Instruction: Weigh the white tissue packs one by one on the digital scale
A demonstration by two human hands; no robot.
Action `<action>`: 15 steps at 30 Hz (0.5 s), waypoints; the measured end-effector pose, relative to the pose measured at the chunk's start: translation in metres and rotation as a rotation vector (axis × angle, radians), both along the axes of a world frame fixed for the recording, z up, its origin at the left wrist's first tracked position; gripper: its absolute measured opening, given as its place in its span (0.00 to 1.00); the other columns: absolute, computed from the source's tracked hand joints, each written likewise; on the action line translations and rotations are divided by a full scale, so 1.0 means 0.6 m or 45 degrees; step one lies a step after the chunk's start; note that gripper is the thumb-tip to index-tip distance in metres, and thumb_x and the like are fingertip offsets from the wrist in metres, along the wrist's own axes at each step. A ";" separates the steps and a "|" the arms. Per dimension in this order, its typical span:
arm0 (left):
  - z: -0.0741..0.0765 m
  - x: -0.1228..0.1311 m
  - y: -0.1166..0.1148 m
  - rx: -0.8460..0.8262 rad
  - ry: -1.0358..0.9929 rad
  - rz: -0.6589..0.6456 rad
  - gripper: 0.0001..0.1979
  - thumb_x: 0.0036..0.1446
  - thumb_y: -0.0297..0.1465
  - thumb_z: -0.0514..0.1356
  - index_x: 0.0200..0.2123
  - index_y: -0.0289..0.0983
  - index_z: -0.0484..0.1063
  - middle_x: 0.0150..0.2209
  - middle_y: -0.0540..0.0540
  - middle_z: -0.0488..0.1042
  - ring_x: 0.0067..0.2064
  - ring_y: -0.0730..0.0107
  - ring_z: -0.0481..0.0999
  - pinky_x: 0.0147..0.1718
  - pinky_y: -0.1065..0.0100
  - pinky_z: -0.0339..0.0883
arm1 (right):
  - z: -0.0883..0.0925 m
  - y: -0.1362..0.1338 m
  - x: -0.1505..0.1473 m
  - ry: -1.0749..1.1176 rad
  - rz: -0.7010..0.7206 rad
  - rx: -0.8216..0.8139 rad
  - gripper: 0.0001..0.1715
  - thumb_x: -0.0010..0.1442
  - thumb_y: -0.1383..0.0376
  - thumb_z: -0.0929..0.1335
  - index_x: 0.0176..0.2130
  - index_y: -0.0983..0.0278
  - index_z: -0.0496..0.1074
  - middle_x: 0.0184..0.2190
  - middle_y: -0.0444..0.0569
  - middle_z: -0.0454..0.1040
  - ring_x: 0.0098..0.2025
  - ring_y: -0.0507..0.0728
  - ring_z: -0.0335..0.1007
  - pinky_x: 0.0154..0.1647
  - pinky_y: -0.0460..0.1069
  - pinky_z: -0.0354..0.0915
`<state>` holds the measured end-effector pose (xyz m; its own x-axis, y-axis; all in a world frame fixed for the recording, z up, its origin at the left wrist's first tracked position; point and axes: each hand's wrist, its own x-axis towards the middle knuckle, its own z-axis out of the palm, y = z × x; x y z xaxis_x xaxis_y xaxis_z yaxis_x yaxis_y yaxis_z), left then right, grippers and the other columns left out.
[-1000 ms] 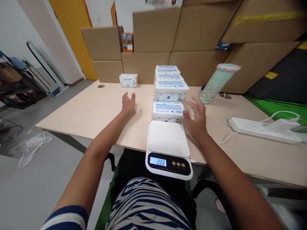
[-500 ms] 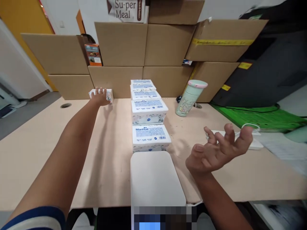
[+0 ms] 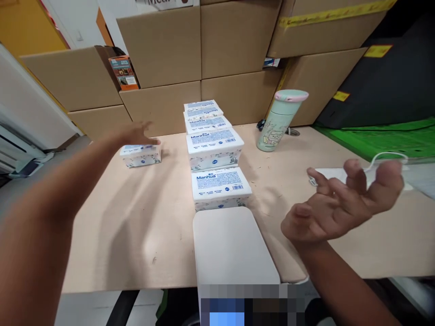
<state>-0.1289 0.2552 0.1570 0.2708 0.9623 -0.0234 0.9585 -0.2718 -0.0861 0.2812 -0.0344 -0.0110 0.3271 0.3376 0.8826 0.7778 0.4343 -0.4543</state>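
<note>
My left hand (image 3: 136, 134) reaches out on the left with its fingers spread, over a white tissue pack (image 3: 142, 158) with blue print. Its thumb is close to the top of the pack; whether it touches, I cannot tell. In the middle, a row of several like tissue packs (image 3: 220, 183) runs away from me, the near ones marked "Manhua". A white rounded-corner object (image 3: 233, 244) lies in front of that row. My right hand (image 3: 340, 203) hovers on the right, palm up, fingers apart and loosely bent, holding nothing.
Cardboard boxes (image 3: 159, 47) are stacked along the back of the table (image 3: 163, 244). A pale green tumbler (image 3: 280, 122) with a pink rim stands right of the packs. A white item with a looped cord (image 3: 385, 156) lies behind my right hand.
The left tissue pack has come away from the boxes, nearer to me. My left hand has turned and lifted off its top. My view has shifted; the right hand keeps its pose.
</note>
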 end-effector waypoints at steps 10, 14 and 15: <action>-0.044 -0.031 -0.087 -0.418 0.211 0.226 0.76 0.31 0.64 0.72 0.80 0.38 0.51 0.74 0.24 0.64 0.72 0.26 0.66 0.65 0.44 0.66 | 0.033 0.002 -0.022 -0.100 0.042 0.200 0.33 0.70 0.47 0.64 0.70 0.47 0.61 0.78 0.54 0.42 0.77 0.84 0.50 0.64 0.82 0.66; -0.037 -0.029 -0.192 -0.472 0.169 0.138 0.76 0.33 0.61 0.72 0.81 0.40 0.46 0.74 0.25 0.65 0.71 0.25 0.67 0.65 0.42 0.67 | 0.037 0.000 -0.023 -0.062 -0.033 0.094 0.34 0.70 0.47 0.61 0.71 0.47 0.57 0.77 0.57 0.43 0.75 0.82 0.56 0.60 0.80 0.71; -0.032 -0.028 -0.223 -0.508 0.155 0.133 0.76 0.34 0.60 0.72 0.82 0.40 0.44 0.75 0.25 0.63 0.72 0.26 0.67 0.66 0.42 0.66 | 0.038 0.000 -0.025 -0.054 -0.021 0.087 0.34 0.71 0.47 0.61 0.71 0.47 0.57 0.77 0.57 0.43 0.74 0.82 0.57 0.60 0.80 0.71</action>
<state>-0.1455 0.1216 0.1378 0.1449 0.8936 -0.4249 0.9719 -0.2091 -0.1081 0.2664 -0.0346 0.0121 0.2936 0.2713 0.9166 0.8030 0.4503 -0.3905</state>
